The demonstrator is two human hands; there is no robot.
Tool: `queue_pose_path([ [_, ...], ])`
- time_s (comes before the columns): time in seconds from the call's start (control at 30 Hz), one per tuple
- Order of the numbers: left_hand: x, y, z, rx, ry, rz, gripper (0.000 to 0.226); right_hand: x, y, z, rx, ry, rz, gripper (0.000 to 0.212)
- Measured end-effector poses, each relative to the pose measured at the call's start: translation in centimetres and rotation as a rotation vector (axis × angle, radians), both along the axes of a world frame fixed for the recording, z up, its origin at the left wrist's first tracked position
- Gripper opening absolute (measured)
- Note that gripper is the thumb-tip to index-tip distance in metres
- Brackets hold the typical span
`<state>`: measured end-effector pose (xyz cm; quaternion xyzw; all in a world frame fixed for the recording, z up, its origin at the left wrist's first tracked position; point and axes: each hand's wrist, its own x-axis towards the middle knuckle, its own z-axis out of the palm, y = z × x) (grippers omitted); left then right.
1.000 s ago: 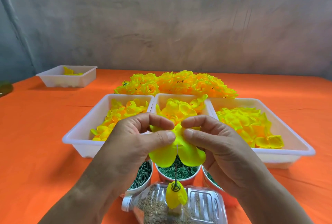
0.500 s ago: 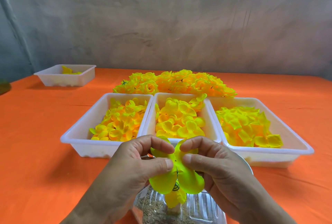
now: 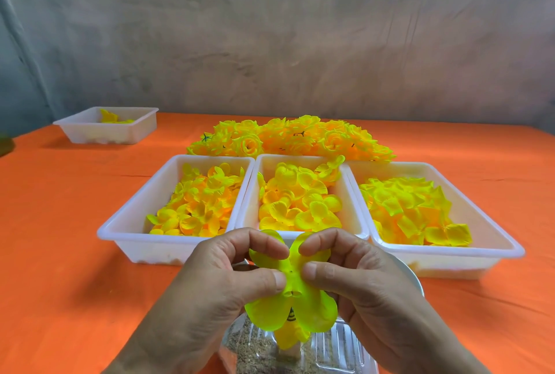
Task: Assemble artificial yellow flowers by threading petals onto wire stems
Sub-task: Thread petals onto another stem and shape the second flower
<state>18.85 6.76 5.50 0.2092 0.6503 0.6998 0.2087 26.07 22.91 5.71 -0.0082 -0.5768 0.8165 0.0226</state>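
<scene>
Item 1, petal piece [image 3: 312, 310]: yellow-green, four lobes, held spread out low over the near edge of the orange cloth [image 3: 60, 253], centre holes facing me. I judge it is kept flat so that a hole can be lined up with the stem below.

Item 2, left hand [image 3: 216, 283]: thumb and forefinger pinch the piece just left of its centre; nothing else held.

Item 3, right hand [image 3: 360, 289]: the same tight pinch just right of the centre.

Item 4, half-built flower [image 3: 289, 340]: directly under the petal piece, standing in a clear plastic box [image 3: 336, 349] of sandy filler, which I take for the stand. I cannot see the wire stem.

Item 5, three white trays [image 3: 126, 232]: side by side just beyond the hands, with loose petals in each.

Item 6, heap of finished flowers [image 3: 288, 139] behind them; small tray [image 3: 90, 133] far left.

In the way: lobes and fingers hide the stem tip, so I reckon the aiming goes by feel
</scene>
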Motion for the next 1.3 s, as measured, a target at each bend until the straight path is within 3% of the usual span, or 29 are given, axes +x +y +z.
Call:
queue_pose_path([
  [1.1, -0.53, 0.23, -0.54, -0.005, 0.005, 0.007, 0.045, -0.26, 0.14, -0.57, 0.037, 0.047, -0.028, 0.02],
  [1.3, -0.62, 0.32, -0.68, 0.041, -0.099, -0.03, 0.042, -0.43, -0.14, -0.51, 0.032, 0.023, -0.048, 0.019],
])
